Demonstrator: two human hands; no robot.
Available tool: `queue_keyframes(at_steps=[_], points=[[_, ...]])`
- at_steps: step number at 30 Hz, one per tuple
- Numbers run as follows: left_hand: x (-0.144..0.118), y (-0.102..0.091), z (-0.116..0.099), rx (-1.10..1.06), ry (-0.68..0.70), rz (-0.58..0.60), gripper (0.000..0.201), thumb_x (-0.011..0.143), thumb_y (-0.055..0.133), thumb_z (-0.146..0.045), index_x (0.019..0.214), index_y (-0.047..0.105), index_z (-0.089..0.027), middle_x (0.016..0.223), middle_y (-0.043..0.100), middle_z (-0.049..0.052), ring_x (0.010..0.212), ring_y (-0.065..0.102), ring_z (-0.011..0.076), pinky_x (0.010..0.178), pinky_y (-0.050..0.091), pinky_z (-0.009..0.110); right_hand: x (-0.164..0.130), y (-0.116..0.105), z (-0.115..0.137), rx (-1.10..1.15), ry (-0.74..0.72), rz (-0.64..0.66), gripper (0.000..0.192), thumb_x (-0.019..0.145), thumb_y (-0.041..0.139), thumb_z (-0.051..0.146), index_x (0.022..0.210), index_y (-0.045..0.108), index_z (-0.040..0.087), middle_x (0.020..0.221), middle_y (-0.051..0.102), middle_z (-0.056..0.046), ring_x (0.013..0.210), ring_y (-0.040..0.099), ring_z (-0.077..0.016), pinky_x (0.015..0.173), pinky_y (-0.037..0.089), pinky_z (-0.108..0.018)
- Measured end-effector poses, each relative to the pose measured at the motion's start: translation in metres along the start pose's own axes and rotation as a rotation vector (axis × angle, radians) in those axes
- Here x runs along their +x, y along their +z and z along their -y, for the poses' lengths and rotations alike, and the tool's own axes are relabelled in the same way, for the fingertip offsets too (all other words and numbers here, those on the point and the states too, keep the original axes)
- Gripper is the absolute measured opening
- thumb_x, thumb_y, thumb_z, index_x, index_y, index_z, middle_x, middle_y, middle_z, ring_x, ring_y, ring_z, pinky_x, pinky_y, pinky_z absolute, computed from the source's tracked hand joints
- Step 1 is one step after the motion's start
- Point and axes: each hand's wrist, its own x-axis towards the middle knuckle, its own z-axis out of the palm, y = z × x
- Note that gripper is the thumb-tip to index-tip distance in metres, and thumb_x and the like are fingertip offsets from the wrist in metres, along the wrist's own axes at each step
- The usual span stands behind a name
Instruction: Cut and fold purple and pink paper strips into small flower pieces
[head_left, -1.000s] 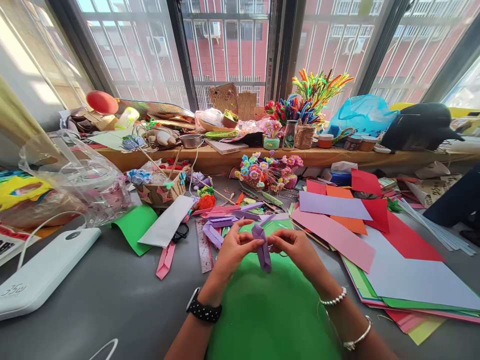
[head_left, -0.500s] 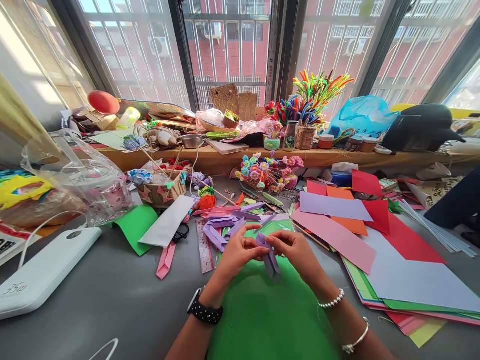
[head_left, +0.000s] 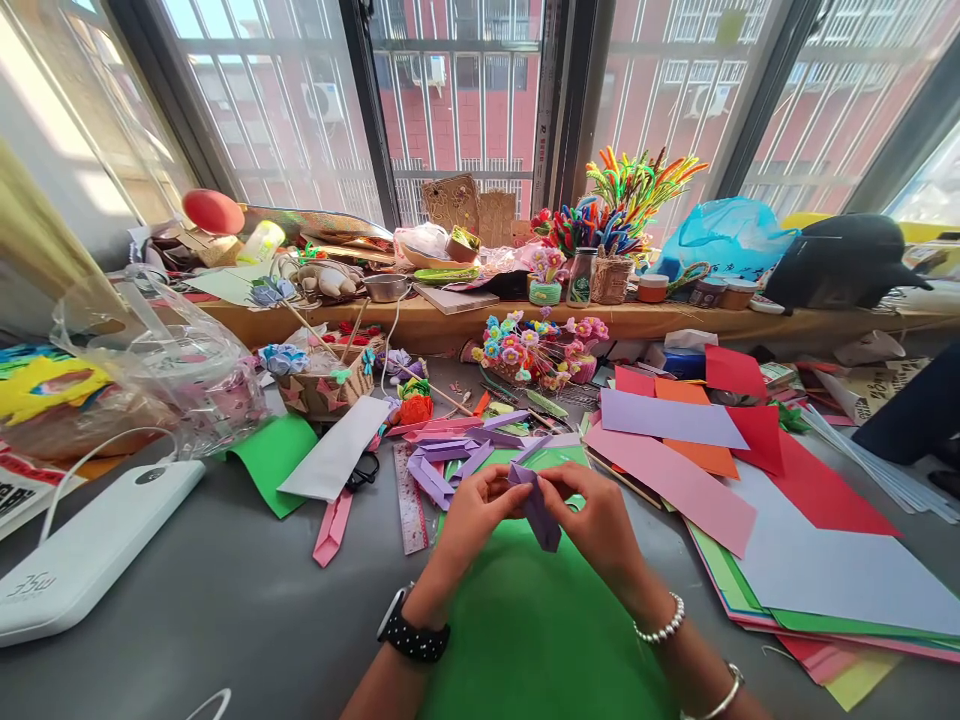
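A folded strip of purple paper (head_left: 541, 518) is held up between my two hands, its lower end pointing down toward me. My left hand (head_left: 484, 508) pinches its upper left side with thumb and fingers. On the other side, my right hand (head_left: 592, 510) grips the upper right edge, thumb in front. Below them lies a green mat (head_left: 547, 630). Just beyond my left hand, several more folded purple strips (head_left: 431, 475) rest in a loose pile. A pink folded strip (head_left: 332, 528) and a clear ruler (head_left: 411, 505) lie to the left.
Sheets of coloured paper (head_left: 847, 570) spread over the right side. On the left are a white power bank (head_left: 97, 550), a white paper strip (head_left: 337, 447), black-handled scissors (head_left: 365, 470) and a green sheet (head_left: 274, 462). Crocheted flowers (head_left: 517, 345) stand near the crowded window ledge (head_left: 427, 322).
The purple strip has turned in my hands, so its broad folded face shows more. Both hands have shifted slightly, and my right fingers have moved along its edge. The view has moved a little.
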Motion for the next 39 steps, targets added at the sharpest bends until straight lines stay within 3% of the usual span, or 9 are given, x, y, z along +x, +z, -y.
queue_keyframes(at_steps=[6,18,21,27,31,39], points=[[-0.002,0.001,-0.002,-0.045,-0.032,-0.018,0.022,0.062,0.068,-0.033,0.071,0.064,-0.013,0.069,0.067,0.002,0.071,0.063,0.0190,0.070,0.051,0.031,-0.001,0.000,0.004,-0.044,-0.032,-0.026,0.015,0.079,0.048,0.021,0.079,0.063,0.019,0.072,0.063,-0.005,0.064,0.057,-0.0161,0.060,0.047,-0.027],[-0.004,0.009,0.002,0.003,0.045,-0.048,0.021,0.064,0.066,-0.031,0.068,0.063,-0.012,0.063,0.062,0.001,0.066,0.060,0.0159,0.066,0.051,0.028,-0.004,0.006,0.001,-0.137,-0.049,-0.116,0.014,0.080,0.049,0.021,0.074,0.061,0.018,0.069,0.062,-0.004,0.061,0.057,-0.0150,0.058,0.046,-0.026],[-0.004,0.013,0.003,0.003,0.054,-0.080,0.021,0.063,0.066,-0.031,0.064,0.062,-0.011,0.060,0.059,0.000,0.062,0.059,0.0145,0.063,0.051,0.026,-0.006,0.009,-0.001,-0.235,-0.124,-0.181,0.016,0.081,0.047,0.019,0.074,0.061,0.017,0.067,0.062,-0.004,0.060,0.056,-0.0148,0.056,0.045,-0.025],[-0.006,0.018,0.006,-0.118,0.042,-0.105,0.021,0.061,0.068,-0.031,0.066,0.063,-0.012,0.060,0.062,0.000,0.062,0.060,0.0140,0.066,0.051,0.027,-0.008,0.013,-0.003,-0.485,-0.407,-0.333,0.017,0.082,0.047,0.014,0.085,0.064,0.011,0.070,0.065,-0.007,0.065,0.057,-0.0167,0.060,0.046,-0.029],[-0.006,0.018,0.005,-0.227,0.026,-0.134,0.019,0.059,0.070,-0.029,0.066,0.065,-0.012,0.060,0.064,-0.001,0.062,0.061,0.0143,0.069,0.050,0.028,-0.009,0.012,0.000,-0.557,-0.510,-0.277,0.024,0.083,0.047,0.013,0.103,0.060,0.010,0.081,0.067,-0.009,0.073,0.058,-0.0178,0.065,0.047,-0.030],[-0.004,0.017,0.004,-0.300,0.028,-0.137,0.021,0.061,0.068,-0.031,0.070,0.069,-0.012,0.062,0.066,0.002,0.062,0.062,0.0156,0.068,0.051,0.030,-0.006,0.011,0.001,-0.537,-0.481,-0.174,0.032,0.083,0.043,0.012,0.113,0.054,0.010,0.101,0.063,-0.011,0.089,0.055,-0.0208,0.077,0.047,-0.034]])
